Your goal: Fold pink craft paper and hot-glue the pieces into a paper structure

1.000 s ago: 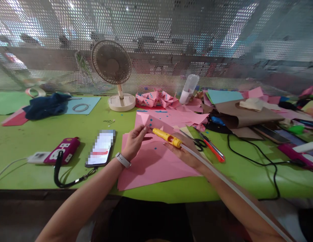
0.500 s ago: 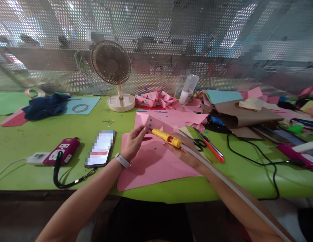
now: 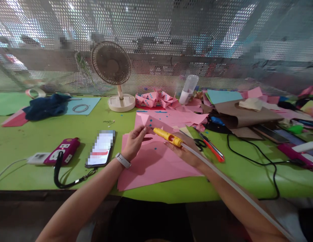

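My left hand (image 3: 134, 142) pinches the edge of a folded pink paper piece (image 3: 156, 123) with blue dots, held just above a large pink sheet (image 3: 151, 164) on the green table (image 3: 45, 134). My right hand (image 3: 184, 152) grips a yellow glue gun (image 3: 168, 136) whose tip touches the folded paper near my left fingertips. A long white glue stick (image 3: 232, 188) runs back from the gun along my right forearm. A white watch sits on my left wrist.
A phone (image 3: 101, 148), a pink power strip (image 3: 62, 151) with a black strap, a desk fan (image 3: 113, 72), a pile of folded pink pieces (image 3: 156, 99), a white bottle (image 3: 188, 88), scissors and a red cutter (image 3: 209, 146), a black cable (image 3: 259, 161), brown paper (image 3: 244, 116).
The glue gun and my right hand have shifted very slightly to the right. My left hand keeps its pinch on the folded paper.
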A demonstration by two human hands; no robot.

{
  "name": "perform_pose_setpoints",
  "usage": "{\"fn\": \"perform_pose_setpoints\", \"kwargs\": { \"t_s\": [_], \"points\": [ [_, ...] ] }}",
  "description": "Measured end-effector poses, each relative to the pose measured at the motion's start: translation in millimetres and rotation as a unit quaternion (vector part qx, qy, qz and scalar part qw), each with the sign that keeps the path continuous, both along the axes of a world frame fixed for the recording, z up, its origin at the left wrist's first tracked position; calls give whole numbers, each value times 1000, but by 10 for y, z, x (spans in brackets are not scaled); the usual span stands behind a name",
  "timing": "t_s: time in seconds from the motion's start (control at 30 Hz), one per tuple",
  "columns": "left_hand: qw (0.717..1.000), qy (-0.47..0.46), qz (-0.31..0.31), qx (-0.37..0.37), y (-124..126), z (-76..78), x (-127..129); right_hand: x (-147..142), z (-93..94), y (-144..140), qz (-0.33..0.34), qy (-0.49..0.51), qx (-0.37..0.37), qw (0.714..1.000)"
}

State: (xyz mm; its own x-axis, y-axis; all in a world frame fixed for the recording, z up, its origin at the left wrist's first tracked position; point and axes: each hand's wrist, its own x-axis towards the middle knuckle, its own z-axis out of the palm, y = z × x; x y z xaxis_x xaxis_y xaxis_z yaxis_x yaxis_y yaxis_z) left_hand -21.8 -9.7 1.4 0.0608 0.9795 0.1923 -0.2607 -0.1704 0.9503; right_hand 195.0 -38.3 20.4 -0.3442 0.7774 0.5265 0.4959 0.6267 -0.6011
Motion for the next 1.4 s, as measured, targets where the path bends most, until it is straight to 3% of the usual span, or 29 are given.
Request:
{"fn": "perform_pose_setpoints", "kwargs": {
  "t_s": [0.57,0.7,0.87,1.03,1.13,1.27,1.4],
  "points": [
    [1000,-2,5,-17,-40,74,8,17,-22,0,1,-21,5,1000],
    [999,-24,8,-37,-19,61,-10,35,46,-44,-11,-7,69,998],
    [993,-75,10,-85,35,50,-28,187,312,-158,-50,0,164,985],
    [985,-110,27,-126,78,64,-42,686,372,-78,-99,-62,179,977],
    [983,-119,51,-129,106,59,-53,1183,210,67,-124,-90,174,973],
    [984,-117,50,-127,134,47,-65,1852,-69,201,-151,-199,132,959],
    [984,-118,55,-123,140,42,-70,2268,-262,285,-173,-249,109,947]
  ]
}}
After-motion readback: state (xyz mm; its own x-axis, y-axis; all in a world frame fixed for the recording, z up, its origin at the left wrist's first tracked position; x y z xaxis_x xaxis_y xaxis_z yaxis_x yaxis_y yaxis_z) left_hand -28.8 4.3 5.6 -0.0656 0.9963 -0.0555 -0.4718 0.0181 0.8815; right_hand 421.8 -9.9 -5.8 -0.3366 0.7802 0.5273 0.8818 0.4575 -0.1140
